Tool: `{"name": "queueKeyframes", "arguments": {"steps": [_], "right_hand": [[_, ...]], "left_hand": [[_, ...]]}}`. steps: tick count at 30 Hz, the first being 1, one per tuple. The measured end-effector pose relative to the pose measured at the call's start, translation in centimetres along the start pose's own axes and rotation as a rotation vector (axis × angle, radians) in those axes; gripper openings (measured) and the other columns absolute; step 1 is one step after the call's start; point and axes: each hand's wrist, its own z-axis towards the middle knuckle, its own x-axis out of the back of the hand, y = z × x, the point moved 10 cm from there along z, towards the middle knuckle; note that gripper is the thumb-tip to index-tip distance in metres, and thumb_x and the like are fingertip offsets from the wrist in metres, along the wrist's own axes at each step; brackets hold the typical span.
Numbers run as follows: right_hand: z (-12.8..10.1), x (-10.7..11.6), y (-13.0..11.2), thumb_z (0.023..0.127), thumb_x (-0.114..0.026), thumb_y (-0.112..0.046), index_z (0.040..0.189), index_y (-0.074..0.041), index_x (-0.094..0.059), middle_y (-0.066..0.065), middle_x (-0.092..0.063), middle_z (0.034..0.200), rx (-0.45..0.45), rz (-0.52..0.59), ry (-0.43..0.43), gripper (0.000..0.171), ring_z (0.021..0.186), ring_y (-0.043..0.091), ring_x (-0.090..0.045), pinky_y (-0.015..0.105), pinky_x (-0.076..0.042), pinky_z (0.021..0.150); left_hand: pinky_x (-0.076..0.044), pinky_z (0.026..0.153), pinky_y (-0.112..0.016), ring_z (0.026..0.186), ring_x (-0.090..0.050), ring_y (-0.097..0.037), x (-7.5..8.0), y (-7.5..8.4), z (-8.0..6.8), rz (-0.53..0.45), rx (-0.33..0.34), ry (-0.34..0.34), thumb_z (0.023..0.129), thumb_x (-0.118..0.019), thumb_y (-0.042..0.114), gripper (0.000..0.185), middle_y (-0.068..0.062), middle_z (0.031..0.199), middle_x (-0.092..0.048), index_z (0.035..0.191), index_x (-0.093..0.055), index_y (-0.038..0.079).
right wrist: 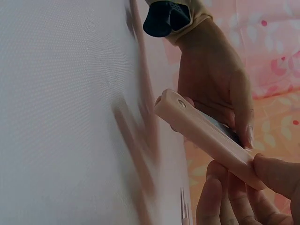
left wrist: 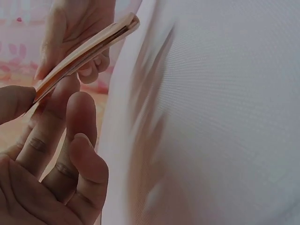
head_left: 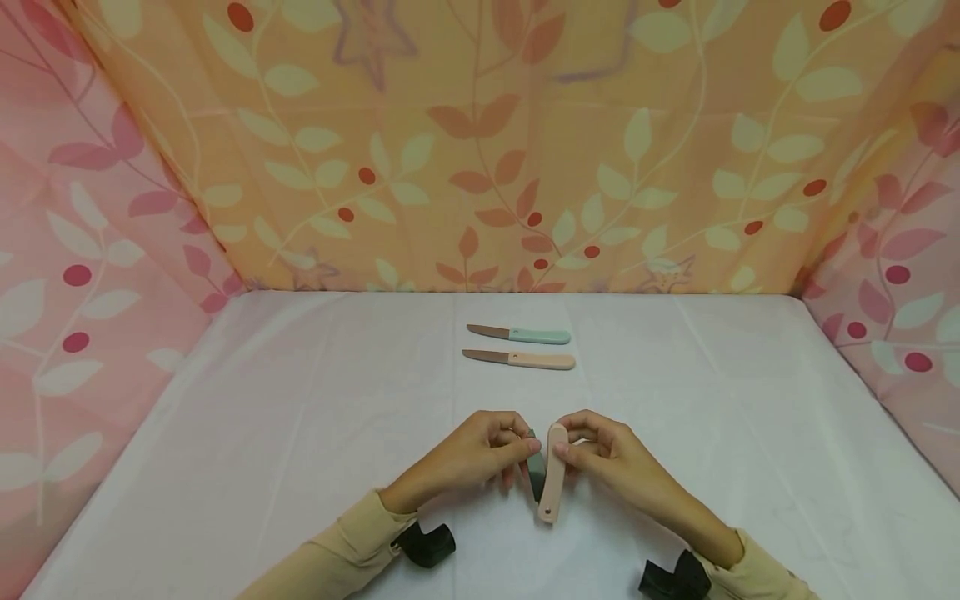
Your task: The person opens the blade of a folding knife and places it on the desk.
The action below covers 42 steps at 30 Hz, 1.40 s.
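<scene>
A folding knife with a pale pink handle is held up between both hands over the near middle of the table. Its blade stands partly out of the handle at a narrow angle, the pivot end pointing toward the person. Thumb and fingers of the left hand pinch the blade near its tip. The right hand grips the far end of the handle between thumb and fingers. In the right wrist view, the handle shows a round metal rivet by the pivot.
Two unfolded knives lie side by side farther back, one with a mint green handle and one with a pale pink handle, blades to the left. White cloth covers the table. Patterned fabric walls enclose the back and sides.
</scene>
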Motion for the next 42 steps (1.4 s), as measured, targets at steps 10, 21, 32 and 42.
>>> {"name": "queueKeyframes", "arguments": {"steps": [10,21,32,42], "right_hand": [[-0.2,0.4,-0.6,0.099,-0.061,-0.016,0.123,0.009,-0.054,0.024,-0.065,0.111,0.019,-0.057,0.032,0.035,0.083,0.007,-0.070,0.027,-0.056,0.075],[-0.1,1.8,-0.3,0.098,-0.062,-0.013,0.121,0.010,-0.053,0.017,-0.063,0.106,-0.003,-0.032,0.128,0.033,0.079,0.009,-0.068,0.028,-0.058,0.075],[-0.1,1.7,-0.3,0.098,-0.062,-0.013,0.122,0.010,-0.053,0.016,-0.063,0.107,0.001,-0.011,0.123,0.034,0.080,0.009,-0.068,0.029,-0.058,0.075],[-0.1,1.4,-0.3,0.099,-0.061,-0.017,0.123,0.007,-0.054,0.017,-0.065,0.107,-0.010,-0.058,0.087,0.035,0.080,0.007,-0.068,0.026,-0.055,0.074]], "left_hand": [[-0.039,0.053,-0.018,0.055,-0.059,-0.017,0.2,0.7,-0.2,0.019,-0.055,0.020,0.099,-0.061,0.021,0.024,-0.021,0.073,-0.070,0.087,-0.064,0.001],[-0.039,0.052,-0.019,0.061,-0.064,-0.029,1.5,0.8,-0.1,0.034,-0.080,0.087,0.098,-0.063,0.021,0.019,-0.018,0.079,-0.074,0.089,-0.066,0.005],[-0.038,0.047,-0.021,0.062,-0.061,-0.025,1.0,0.6,0.0,0.054,-0.049,0.017,0.100,-0.059,0.026,0.023,-0.017,0.081,-0.074,0.091,-0.068,0.007],[-0.034,0.049,-0.019,0.060,-0.059,-0.023,1.0,0.7,-0.1,0.081,-0.082,0.015,0.099,-0.061,0.021,0.018,-0.020,0.072,-0.070,0.091,-0.070,0.007]]}}
